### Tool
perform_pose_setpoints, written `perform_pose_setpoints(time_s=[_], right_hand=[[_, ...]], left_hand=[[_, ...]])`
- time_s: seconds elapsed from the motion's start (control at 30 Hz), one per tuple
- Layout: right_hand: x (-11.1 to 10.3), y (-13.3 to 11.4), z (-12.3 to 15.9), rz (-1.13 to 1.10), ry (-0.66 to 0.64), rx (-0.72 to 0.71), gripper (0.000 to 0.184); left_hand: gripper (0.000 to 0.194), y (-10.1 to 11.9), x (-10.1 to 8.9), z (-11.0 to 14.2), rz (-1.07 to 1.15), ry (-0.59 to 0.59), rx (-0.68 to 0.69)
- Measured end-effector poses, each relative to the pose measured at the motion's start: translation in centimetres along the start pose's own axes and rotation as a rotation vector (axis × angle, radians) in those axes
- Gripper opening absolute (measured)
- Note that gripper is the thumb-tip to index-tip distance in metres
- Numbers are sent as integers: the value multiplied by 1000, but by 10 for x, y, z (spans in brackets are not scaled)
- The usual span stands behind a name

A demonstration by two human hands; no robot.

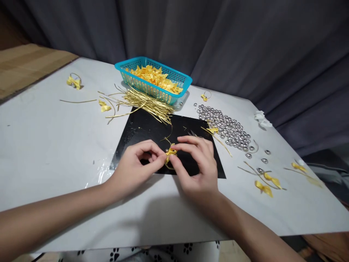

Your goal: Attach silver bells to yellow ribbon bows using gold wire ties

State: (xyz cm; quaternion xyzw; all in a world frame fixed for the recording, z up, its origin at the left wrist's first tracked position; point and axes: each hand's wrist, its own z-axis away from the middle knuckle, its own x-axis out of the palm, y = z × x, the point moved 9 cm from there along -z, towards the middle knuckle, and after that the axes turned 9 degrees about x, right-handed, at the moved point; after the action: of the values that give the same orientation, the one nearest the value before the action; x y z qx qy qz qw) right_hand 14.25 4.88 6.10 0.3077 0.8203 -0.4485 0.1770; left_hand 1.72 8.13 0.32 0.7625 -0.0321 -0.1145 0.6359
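Observation:
Over the black mat [136, 138], a small yellow ribbon bow [171, 152] is pinched between both hands. My left hand [140, 160] grips it from the left with thumb and forefinger. From the other side, my right hand [196, 160] holds it with thumb and fingertips, its other fingers spread a little. A gold cord [169, 137] runs out from the bow, curving above and below it. The tips of a pair of scissors [193, 133] show behind my right hand, which hides the rest.
A teal basket [188, 80] of yellow bows stands at the back, with a bundle of gold cords [147, 103] before it. Silver teardrop-shaped beads [223, 125] lie at right. Loose bows [264, 188] and a finished-looking bow ring [74, 82] lie around. Crumpled white paper [262, 119] sits far right.

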Motion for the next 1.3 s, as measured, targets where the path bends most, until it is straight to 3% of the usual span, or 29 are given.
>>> perform_pose_setpoints(time_s=[0.37, 0.77, 1.13, 1.3], right_hand=[[15, -2, -4, -34, -228, -92, 10], [20, 10, -12, -255, -171, 113, 12], [45, 28, -21, -400, -193, 323, 10], [46, 39, -32, -472, -280, 346, 11]], left_hand=[[15, 11, 5, -2, -126, -78, 105], [13, 2, 9, -8, -94, -139, 66], [15, 17, -2, -21, -335, -125, 261], [15, 3, -11, -25, -226, -39, 151]])
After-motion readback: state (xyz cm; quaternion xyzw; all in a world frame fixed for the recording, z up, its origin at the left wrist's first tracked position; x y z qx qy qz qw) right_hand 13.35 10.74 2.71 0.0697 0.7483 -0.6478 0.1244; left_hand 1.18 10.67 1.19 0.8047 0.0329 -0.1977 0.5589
